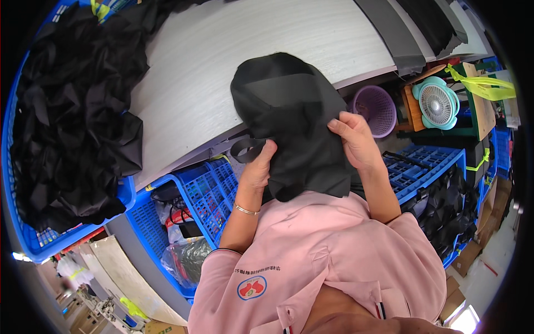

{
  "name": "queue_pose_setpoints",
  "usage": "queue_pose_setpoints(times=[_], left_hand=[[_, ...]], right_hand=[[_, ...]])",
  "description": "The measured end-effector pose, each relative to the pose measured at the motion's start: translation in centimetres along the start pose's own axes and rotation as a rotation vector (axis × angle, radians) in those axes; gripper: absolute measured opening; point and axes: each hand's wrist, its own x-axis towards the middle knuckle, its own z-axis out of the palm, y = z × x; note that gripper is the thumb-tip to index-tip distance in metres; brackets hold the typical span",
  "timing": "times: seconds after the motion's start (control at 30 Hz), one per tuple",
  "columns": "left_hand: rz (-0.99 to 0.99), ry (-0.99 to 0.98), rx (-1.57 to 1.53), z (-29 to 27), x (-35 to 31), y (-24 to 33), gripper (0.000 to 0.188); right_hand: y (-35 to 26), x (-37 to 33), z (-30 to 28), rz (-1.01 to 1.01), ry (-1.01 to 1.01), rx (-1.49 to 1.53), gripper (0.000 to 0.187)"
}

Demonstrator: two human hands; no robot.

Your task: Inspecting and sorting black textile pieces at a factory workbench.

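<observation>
A black fabric piece (pixel 300 122) with a rounded top hangs between my two hands, its upper part over the near edge of the pale table. My left hand (pixel 258 166) pinches its left side, the thumb on top; a loop of black strap (pixel 245 149) sticks out beside that thumb. On the other side my right hand (pixel 356 139) grips the fabric's right edge between thumb and fingers. The lower end of the cloth reaches down to my pink shirt. Most fingers of both hands are hidden behind the fabric.
Left of the table (pixel 194 72), a blue crate (pixel 127 195) overflows with black fabric pieces (pixel 78 122). Another blue basket (pixel 146 222) holds bagged items below. To the right are a purple basket (pixel 374 111), a small teal fan (pixel 437 103) and a blue crate (pixel 428 167).
</observation>
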Motion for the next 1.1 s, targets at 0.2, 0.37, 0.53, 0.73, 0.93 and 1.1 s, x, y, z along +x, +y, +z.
queue_pose_setpoints(times=[0.2,0.37,0.53,0.73,0.93,1.1], left_hand=[[0.125,0.006,0.009,-0.1,1.1,0.3,0.047],[0.219,0.001,0.27,3.4,0.4,1.7,0.037],[0.291,0.055,0.49,1.8,1.8,1.2,0.036],[-0.008,-0.126,-0.032,1.8,0.8,3.0,0.04],[0.0,-0.004,0.191,-0.2,2.7,1.1,0.047],[0.128,-0.084,0.252,2.3,1.4,1.8,0.052]], right_hand=[[2.0,0.0,0.4,0.108,0.031,0.557,0.022],[0.6,-0.2,1.2,0.154,-0.017,0.285,0.021],[1.4,0.7,1.2,0.1,0.071,0.087,0.017],[1.2,0.6,-0.3,0.228,-0.105,-0.005,0.021],[1.9,0.3,1.0,0.159,-0.124,0.334,0.017],[3.2,2.5,-1.7,-0.049,0.132,-0.118,0.008]])
